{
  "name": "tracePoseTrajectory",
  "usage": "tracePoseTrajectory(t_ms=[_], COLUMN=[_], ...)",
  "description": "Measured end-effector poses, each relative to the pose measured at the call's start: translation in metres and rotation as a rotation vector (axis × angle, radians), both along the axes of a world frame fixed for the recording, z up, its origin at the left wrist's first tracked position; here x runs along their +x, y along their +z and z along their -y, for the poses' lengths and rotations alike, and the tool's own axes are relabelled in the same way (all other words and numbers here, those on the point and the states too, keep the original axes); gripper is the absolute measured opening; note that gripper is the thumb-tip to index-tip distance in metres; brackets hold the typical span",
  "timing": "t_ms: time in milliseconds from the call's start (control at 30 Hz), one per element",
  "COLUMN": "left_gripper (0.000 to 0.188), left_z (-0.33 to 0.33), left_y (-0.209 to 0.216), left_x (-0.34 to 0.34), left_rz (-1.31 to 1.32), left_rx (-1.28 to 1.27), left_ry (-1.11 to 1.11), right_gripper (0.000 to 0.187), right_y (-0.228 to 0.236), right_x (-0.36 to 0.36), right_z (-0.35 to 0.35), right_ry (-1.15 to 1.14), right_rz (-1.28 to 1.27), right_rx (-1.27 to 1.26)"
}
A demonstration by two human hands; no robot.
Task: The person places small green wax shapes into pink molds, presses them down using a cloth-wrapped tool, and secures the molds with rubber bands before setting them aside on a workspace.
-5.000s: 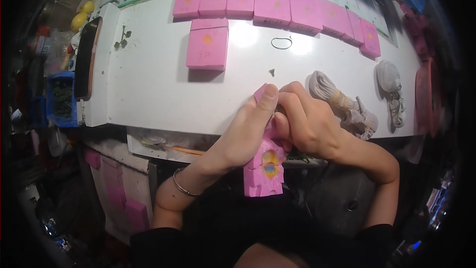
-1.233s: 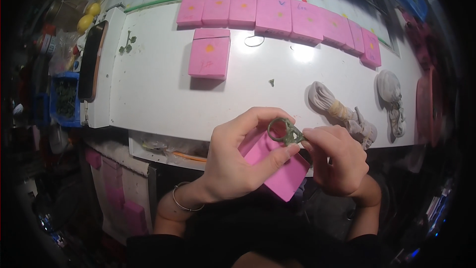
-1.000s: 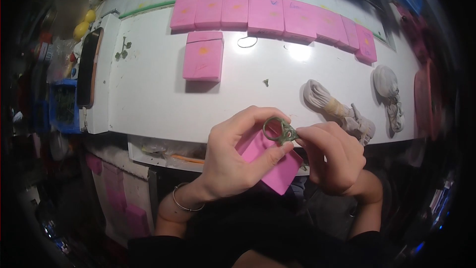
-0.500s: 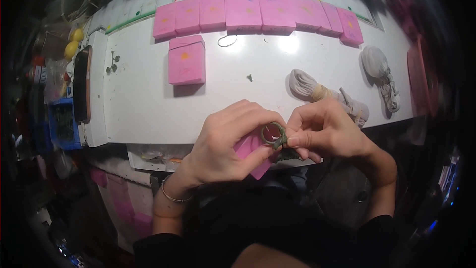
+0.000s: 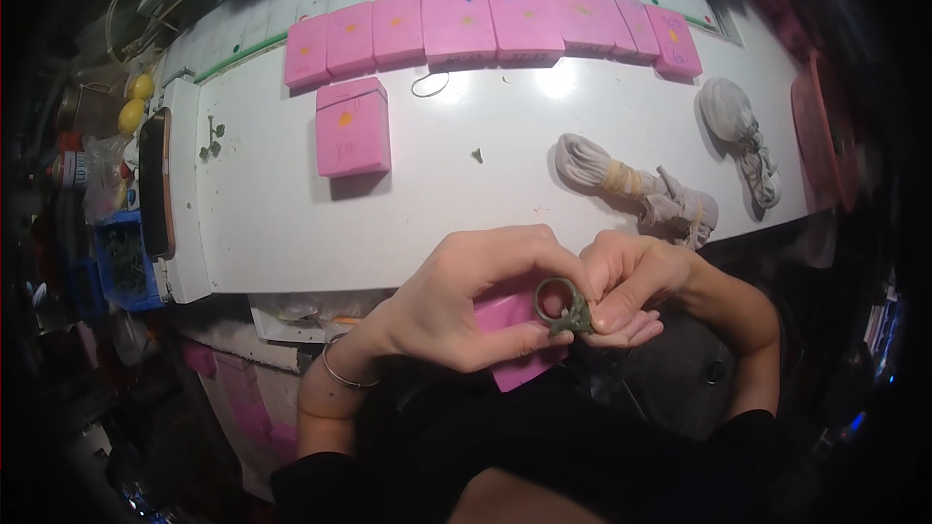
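Just off the table's near edge, both hands meet at a green ring (image 5: pixel 571 318) that looks like a wax ring model. My left hand (image 5: pixel 464 296) curls around a pink rubber mould (image 5: pixel 524 371), with its thumb and forefinger at the ring. From the other side, my right hand (image 5: pixel 636 281) pinches the ring's ornate head between thumb and fingers. The ring's round band faces up, and the mould's upper part is partly hidden by the left hand.
Pink mould blocks (image 5: pixel 458 24) line the back of the white table (image 5: pixel 282 223); one rubber-banded block (image 5: pixel 351 131) stands nearer. Two tied cloth bundles (image 5: pixel 631 180) (image 5: pixel 733 121) lie right. A small green piece (image 5: pixel 477 155), a loose rubber band (image 5: pixel 430 84) and a phone (image 5: pixel 155 184) are also there.
Both hands have come slightly nearer to me and to the right, with the ring and pink mould. My right hand has turned, its lower fingers now stretched out beneath the thumb.
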State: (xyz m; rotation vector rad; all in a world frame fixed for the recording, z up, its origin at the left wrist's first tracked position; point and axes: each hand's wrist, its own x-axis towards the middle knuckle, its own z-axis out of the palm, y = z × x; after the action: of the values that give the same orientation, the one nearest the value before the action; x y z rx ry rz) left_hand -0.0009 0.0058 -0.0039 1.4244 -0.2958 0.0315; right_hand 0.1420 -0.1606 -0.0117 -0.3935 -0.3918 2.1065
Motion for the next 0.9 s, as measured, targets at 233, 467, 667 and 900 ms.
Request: tracePoseTrajectory(t_ms=[233, 467, 667, 900], left_gripper=[0.033, 0.029, 0.029, 0.030], left_z=[-0.003, 0.002, 0.008, -0.008], left_y=[-0.003, -0.017, -0.022, -0.017], left_x=[-0.002, -0.005, -0.007, -0.007], left_rz=[-0.082, -0.184, -0.227, -0.170], left_rx=[-0.095, -0.101, -0.023, 0.017], left_ry=[0.091, 0.100, 0.131, 0.337], right_gripper=[0.025, 0.009, 0.011, 0.016], right_y=[0.022, 0.028, 0.046, 0.033], right_x=[-0.005, -0.020, -0.022, -0.010], right_z=[-0.001, 0.008, 0.011, 0.019], right_ry=[-0.279, -0.388, 0.005, 0.357], right_rz=[0.853, 1.970, 2.236, 1.929], right_rx=[0.280, 0.858, 0.881, 0.576])
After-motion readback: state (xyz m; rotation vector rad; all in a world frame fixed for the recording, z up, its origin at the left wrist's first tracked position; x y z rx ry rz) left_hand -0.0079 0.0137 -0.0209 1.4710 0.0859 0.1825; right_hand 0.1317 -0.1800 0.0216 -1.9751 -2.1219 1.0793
